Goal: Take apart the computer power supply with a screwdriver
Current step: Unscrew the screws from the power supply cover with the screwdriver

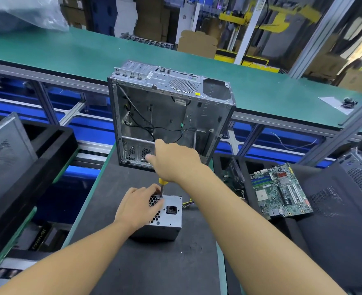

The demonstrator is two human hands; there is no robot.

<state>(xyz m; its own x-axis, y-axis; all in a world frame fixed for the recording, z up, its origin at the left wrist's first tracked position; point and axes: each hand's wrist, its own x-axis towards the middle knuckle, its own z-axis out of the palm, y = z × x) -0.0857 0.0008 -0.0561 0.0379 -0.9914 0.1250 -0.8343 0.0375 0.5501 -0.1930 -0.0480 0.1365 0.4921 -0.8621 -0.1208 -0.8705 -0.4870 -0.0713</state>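
Observation:
A grey metal power supply (169,218) stands on the dark mat (154,269), its socket face and honeycomb grille turned up. My left hand (138,206) lies over the grille, its fingers curled at the far top edge beside the screwdriver shaft. My right hand (173,160) grips the yellow-handled screwdriver (162,185) from above. The shaft stands nearly upright with its tip at the far top edge of the power supply. Most of the handle is hidden under my right hand. Coloured wires (188,204) stick out on the right side of the unit.
An empty computer case (171,116) stands open just behind the power supply. A green motherboard (280,190) lies on a black tray to the right. Black foam trays with other cases sit at left (9,158) and far right (358,173). A green conveyor (69,52) runs behind.

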